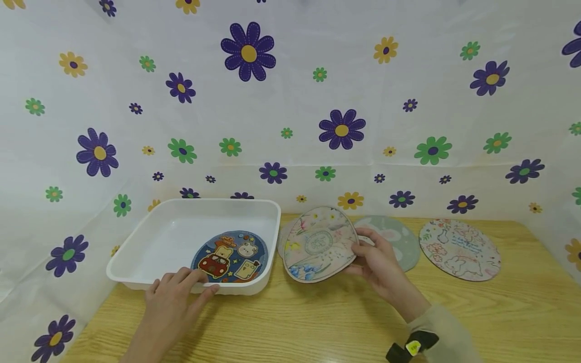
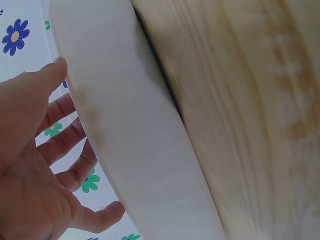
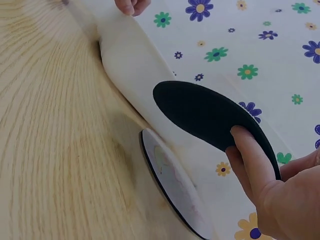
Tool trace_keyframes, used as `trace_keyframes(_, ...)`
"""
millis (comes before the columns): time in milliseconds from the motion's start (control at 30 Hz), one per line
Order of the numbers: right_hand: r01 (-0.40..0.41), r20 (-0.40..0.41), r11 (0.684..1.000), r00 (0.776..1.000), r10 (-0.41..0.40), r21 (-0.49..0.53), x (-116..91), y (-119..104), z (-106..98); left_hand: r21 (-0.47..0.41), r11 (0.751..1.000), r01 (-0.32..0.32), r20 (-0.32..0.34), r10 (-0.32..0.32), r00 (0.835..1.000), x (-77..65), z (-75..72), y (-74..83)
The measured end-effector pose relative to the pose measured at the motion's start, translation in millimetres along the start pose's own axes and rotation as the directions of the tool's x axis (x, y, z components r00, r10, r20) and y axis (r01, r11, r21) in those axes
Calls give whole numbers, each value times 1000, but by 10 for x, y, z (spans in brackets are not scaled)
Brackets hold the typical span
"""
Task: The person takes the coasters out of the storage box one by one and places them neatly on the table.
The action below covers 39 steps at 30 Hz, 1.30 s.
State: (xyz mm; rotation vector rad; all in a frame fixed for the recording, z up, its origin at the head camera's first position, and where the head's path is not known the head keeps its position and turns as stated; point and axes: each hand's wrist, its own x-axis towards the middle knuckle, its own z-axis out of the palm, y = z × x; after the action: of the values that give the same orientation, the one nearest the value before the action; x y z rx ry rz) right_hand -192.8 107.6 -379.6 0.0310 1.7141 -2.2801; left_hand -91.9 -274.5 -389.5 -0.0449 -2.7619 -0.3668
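My right hand (image 1: 379, 259) pinches a round floral mouse pad (image 1: 320, 244) by its right edge and holds it tilted above the table, right of a white tray (image 1: 154, 227). Its plain black underside faces the right wrist view, with fingers (image 3: 250, 155) pressed against it. Inside the tray, at the right, lies a dark blue mouse pad (image 1: 231, 257) with cartoon animals and a red car. My left hand (image 1: 174, 302) rests on the tray's front rim, fingers reaching over it. In the left wrist view, the thumb and little finger touch the rim.
On the table (image 1: 317, 322), a grey-green mouse pad (image 1: 406, 242) lies partly behind my right hand. Farther right is a pink-and-white rabbit mouse pad (image 1: 460, 249). Another pale pad (image 1: 283, 234) shows only an edge behind the held one. A flowered sheet (image 1: 290, 91) hangs behind.
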Motion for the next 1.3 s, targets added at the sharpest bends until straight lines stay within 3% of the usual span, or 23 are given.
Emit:
trace_keyframes(967, -6, -30, 999, 1000, 4, -53, -188, -93, -357, -8, 1000, 0, -20, 0, 1000, -6, 10, 7)
trace_keyframes(1300, 17, -20, 999, 1000, -17, -32, -255, -84, -436, 4, 1000, 9, -1, -9, 1000, -7, -1, 11)
